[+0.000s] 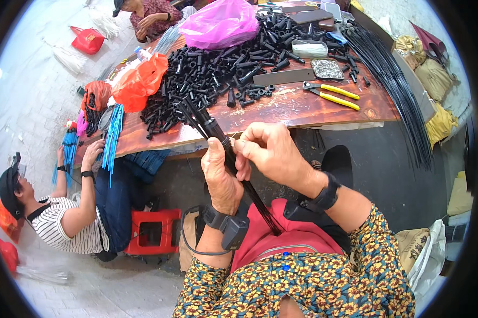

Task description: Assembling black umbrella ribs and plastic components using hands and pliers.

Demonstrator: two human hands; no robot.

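My left hand (223,183) is wrapped round a bundle of thin black rods (262,204), which slants from the table's near edge down to my lap. Near its upper end a black tubular collar (213,128) surrounds the rods, and their tips fan out above it. Just below this collar, my right hand (277,152) pinches with thumb and forefinger against the bundle. What lies between those fingertips is too small to make out. Beyond both hands, a large heap of black plastic tube fittings (207,74) covers much of the wooden table (302,114).
Yellow-handled pliers (338,97), a flat dark bar (283,77) and a tray of small metal pieces (327,69) lie on the table. Long black rods (392,87) overhang its right edge. A co-worker (69,212) handles blue rods at left, near a red stool (153,231).
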